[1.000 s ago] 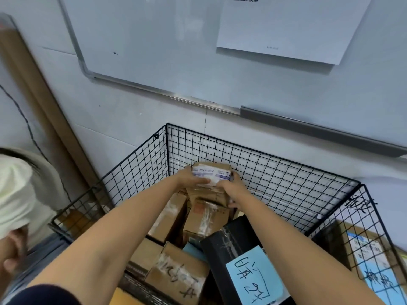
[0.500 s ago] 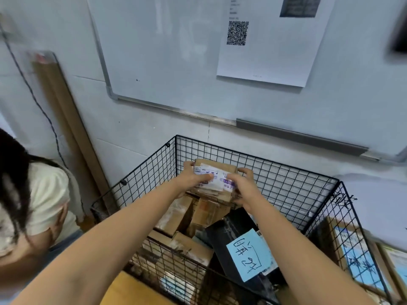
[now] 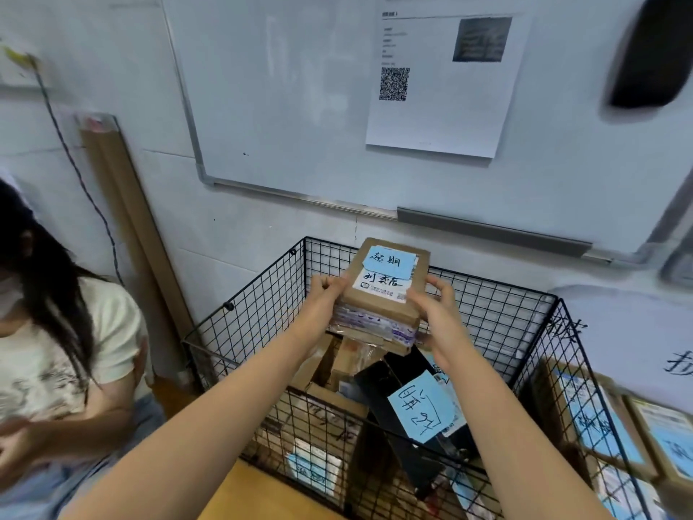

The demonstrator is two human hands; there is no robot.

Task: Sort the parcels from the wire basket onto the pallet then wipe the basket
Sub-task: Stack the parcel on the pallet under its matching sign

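Both hands grip a small stack of parcels above the black wire-mesh basket [image 3: 498, 313].
I see the left hand [image 3: 325, 294] curled round the left edge and the right hand [image 3: 437, 313] pinching the right edge of a brown cardboard parcel [image 3: 386, 283] with a blue handwritten note on its lid. A flatter parcel with white and purple tape [image 3: 375, 326] is clamped directly beneath it. The stack hangs over the far half of the basket, above its rim. Inside the basket lie more brown cardboard boxes [image 3: 337, 403] and a tall black box [image 3: 390, 373] bearing a blue note. Beyond the basket's right wall sit further labelled cardboard parcels [image 3: 585, 414]. A person in a white T-shirt [image 3: 56, 354] is at the left.
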